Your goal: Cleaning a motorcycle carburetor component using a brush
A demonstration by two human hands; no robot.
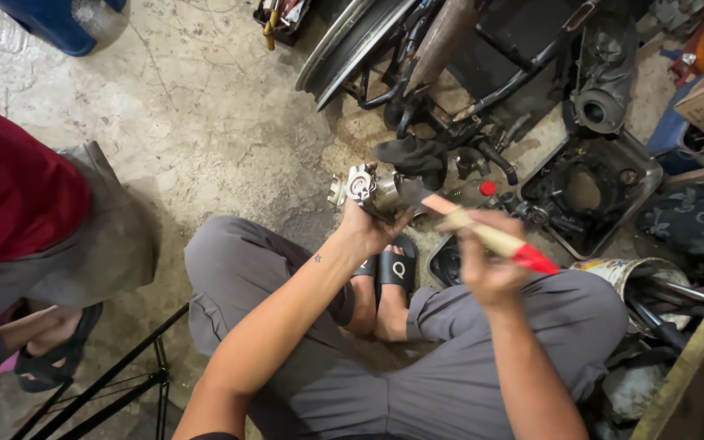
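We see a small metal engine part [372,189], carburettor-like, held up over the floor [205,122] in front of the knees, at about the level of the sandalled foot [393,281]. Left hand [366,228] is clenched round its underside, palm up, so the top faces us and stays steady for cleaning. Right hand [486,265] is closed on a brush [490,236] with a pale wooden handle and red end, angled so its tip meets the part's right side; the bristles are hidden against the part, so we cannot tell how hard they press. Just beyond the part lies a black rag [413,155] draped on the stripped motorcycle frame [466,90], with a wheel rim [352,45] to its left. A black tray [592,191] of engine pieces sits right of the hands, a dented can [629,273] of tools nearer the right knee. Another person's leg [83,236] and sandal [50,358] are at left, well apart from the work.
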